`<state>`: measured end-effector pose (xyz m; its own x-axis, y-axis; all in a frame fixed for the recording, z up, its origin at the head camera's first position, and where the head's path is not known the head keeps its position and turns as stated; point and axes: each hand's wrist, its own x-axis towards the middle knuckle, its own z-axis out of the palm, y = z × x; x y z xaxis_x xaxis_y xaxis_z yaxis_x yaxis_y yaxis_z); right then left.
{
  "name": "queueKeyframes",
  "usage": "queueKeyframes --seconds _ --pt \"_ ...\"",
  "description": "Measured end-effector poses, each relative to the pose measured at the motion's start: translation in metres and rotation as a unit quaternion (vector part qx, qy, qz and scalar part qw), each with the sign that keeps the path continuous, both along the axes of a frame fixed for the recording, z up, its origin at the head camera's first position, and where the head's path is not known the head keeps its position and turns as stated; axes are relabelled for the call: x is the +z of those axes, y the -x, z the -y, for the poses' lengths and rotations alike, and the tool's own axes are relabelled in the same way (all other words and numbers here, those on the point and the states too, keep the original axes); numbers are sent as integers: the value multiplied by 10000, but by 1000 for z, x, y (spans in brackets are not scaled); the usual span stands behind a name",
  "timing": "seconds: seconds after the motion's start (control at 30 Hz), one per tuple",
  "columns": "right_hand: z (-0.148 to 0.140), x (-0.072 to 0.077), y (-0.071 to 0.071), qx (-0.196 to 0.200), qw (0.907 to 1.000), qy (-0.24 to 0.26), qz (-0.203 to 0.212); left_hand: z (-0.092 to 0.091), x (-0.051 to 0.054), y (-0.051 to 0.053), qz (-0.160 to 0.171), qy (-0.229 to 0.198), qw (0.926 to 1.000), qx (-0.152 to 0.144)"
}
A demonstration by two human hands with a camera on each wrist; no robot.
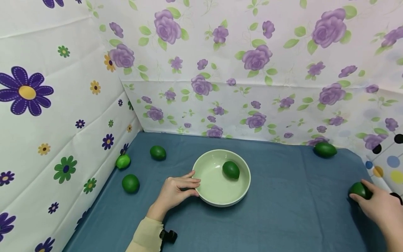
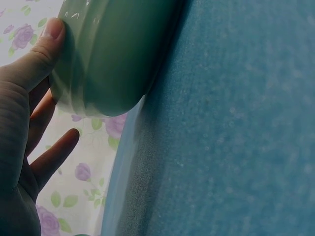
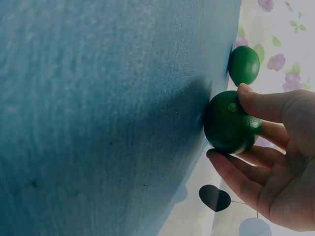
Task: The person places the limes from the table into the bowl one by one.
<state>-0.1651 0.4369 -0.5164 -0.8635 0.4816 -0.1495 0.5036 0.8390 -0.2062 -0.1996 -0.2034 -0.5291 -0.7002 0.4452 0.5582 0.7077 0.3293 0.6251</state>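
A pale green bowl [image 1: 210, 190] stands mid-table with one dark green lime [image 1: 231, 170] inside, toward its right wall. At the bowl's left rim, my left hand [image 1: 177, 189] holds the edge between thumb and fingers; the left wrist view shows the thumb [image 2: 45, 49] against the outer wall. Far to the right, my right hand [image 1: 379, 203] grips another dark green lime [image 1: 360, 190] between thumb and fingers. In the right wrist view that lime [image 3: 227, 123] is at the table surface; whether it touches the cloth I cannot tell.
Dark green limes lie at the back right [image 1: 325, 149], back left [image 1: 158, 153] and left [image 1: 130, 183]. A brighter green lime [image 1: 123, 161] lies by the left wall. Blue cloth [image 1: 277, 217] covers the table; flowered sheets [image 1: 220, 63] hang behind and at the sides.
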Motion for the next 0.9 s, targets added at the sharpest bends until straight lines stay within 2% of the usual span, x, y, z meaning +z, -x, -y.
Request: queueKeyframes --seconds 0.63,0.9 --pt "4 0 2 -261 9994 114 203 0 -1 -1 47 70 10000 51" --pt "4 0 2 -255 9995 106 134 0 -2 -1 48 49 10000 28"
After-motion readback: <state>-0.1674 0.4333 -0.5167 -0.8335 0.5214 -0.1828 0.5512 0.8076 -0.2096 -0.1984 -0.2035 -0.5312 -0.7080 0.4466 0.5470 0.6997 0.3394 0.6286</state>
